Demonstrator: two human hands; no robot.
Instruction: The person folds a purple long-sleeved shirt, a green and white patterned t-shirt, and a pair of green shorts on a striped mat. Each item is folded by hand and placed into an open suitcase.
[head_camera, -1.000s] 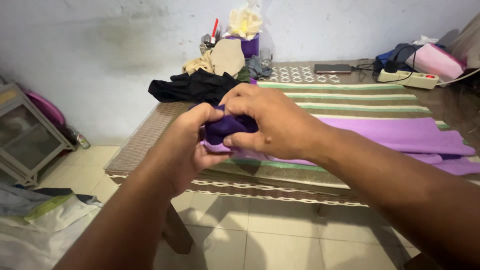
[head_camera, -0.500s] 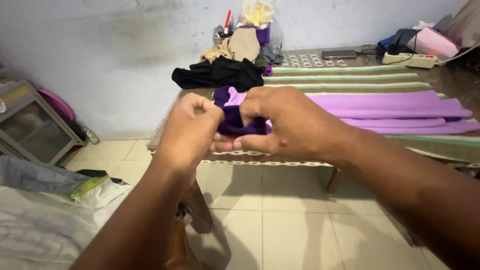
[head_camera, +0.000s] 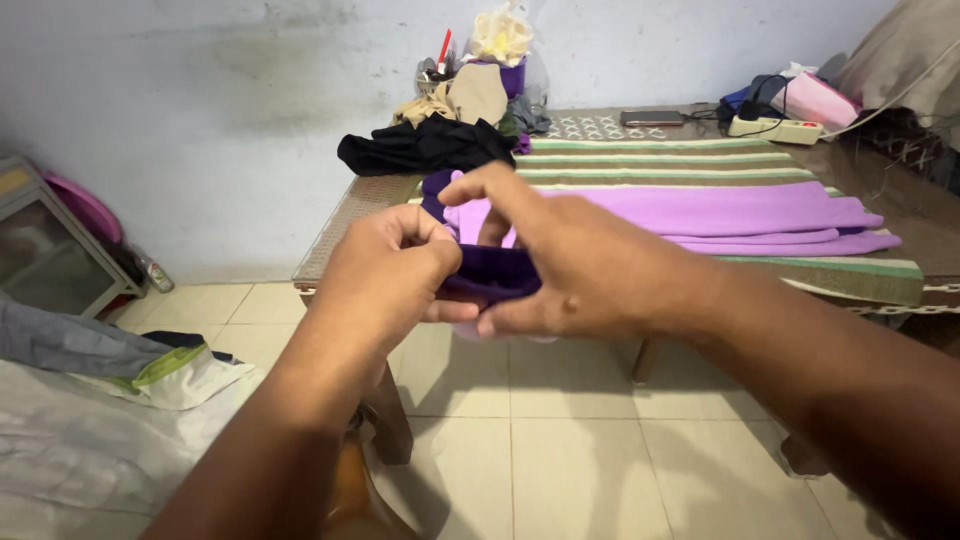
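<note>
Both hands grip the purple cloth: left hand fisted on its dark end, right hand now spreading fingers inside the fold, opening it. Cloth has lifted off the counter, held mid-air before it; lilac length trails back on top.

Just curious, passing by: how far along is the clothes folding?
Little looks done: no folded stack shows. In hand, the left hand and right hand work the dark purple end of the lilac garment. The black clothes and beige cloth lie unfolded.
</note>
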